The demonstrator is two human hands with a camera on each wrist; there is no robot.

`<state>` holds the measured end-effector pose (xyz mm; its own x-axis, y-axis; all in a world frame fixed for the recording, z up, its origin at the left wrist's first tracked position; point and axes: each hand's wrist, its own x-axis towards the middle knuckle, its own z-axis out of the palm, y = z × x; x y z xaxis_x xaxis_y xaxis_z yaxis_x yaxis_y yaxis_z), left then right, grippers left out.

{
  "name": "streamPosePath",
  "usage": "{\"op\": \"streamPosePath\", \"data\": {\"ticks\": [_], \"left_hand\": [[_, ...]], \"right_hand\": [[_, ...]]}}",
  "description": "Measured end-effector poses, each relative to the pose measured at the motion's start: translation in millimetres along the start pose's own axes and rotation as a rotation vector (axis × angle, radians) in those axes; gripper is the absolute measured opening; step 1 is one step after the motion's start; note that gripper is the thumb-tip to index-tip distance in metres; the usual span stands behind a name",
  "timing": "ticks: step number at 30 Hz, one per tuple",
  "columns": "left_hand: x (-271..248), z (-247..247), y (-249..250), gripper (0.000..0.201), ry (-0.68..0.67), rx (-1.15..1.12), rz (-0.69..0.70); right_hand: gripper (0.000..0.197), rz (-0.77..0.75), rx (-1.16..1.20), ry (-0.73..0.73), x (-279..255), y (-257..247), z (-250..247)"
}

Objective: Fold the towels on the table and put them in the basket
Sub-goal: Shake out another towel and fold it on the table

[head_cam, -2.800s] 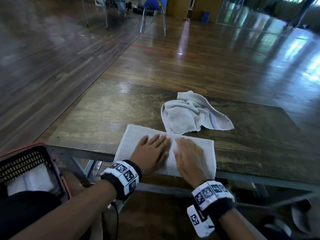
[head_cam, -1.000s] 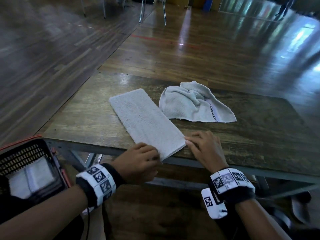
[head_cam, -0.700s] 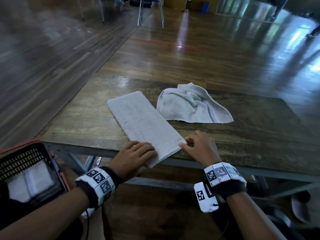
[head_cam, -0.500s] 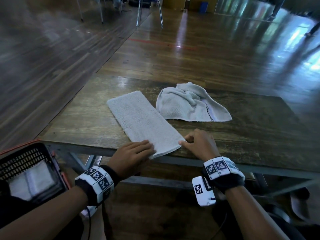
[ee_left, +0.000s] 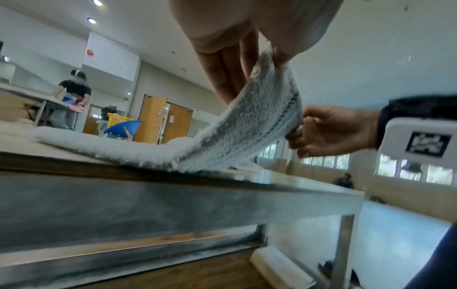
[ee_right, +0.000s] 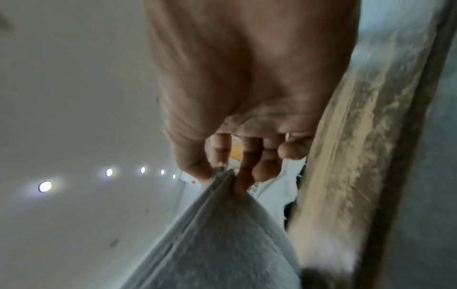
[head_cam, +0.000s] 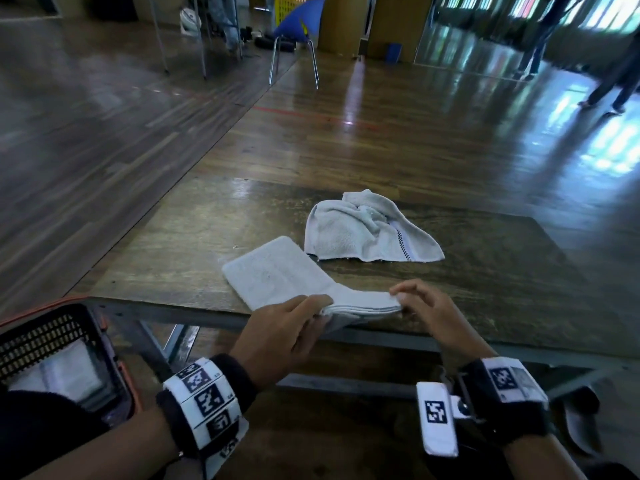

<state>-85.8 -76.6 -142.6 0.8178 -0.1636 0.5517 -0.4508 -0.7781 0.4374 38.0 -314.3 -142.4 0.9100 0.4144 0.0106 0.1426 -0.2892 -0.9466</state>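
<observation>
The folded towel [head_cam: 277, 277] is soft and light, I think; it bends and droops, so it will flop if I hold only 1 spot; the best places to hold are the 2 near corners, 1 in each hand. It lies on the table [head_cam: 485, 289], close to the table's near edge; its near end is lifted up off the table, and its far end lies flat on the wood. My left hand [head_cam: 280, 332] pinches the near left corner, thumb on top and fingers under; my right hand [head_cam: 424, 311] pinches the near right corner between thumb and fingertips. The layers could slip apart, so I should pinch them all together. The crumpled towel [head_cam: 363, 232] sits farther in on the table; the basket [head_cam: 52, 341] is below the table's near left corner.
</observation>
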Motion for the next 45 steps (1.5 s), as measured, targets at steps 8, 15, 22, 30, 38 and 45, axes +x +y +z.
{"op": "streamPosePath", "data": {"ticks": [8,15,22,30,38,45], "left_hand": [[10,-6,2,0.009,0.180,-0.259,-0.234],[-6,-17,-36,0.009,0.227,-0.309,-0.451],[-19,-3,-92,0.023,0.215,-0.136,-0.735],[-12,7,-118,0.020,0.066,0.114,-0.831],[4,-10,-131,0.011,-0.113,0.086,-0.733],[28,0,-128,0.015,-0.124,0.093,-0.775]], "right_hand": [[0.036,-0.088,0.217,-0.155,0,-11,-18],[0.023,-0.086,0.127,-0.166,68,-39,34],[0.015,-0.007,-0.228,-0.090,127,-21,100],[0.017,0.049,-0.641,-0.021,144,-12,132],[0.023,0.073,-0.611,-0.166,128,-7,112],[0.010,0.063,-0.651,-0.098,90,7,86]]}}
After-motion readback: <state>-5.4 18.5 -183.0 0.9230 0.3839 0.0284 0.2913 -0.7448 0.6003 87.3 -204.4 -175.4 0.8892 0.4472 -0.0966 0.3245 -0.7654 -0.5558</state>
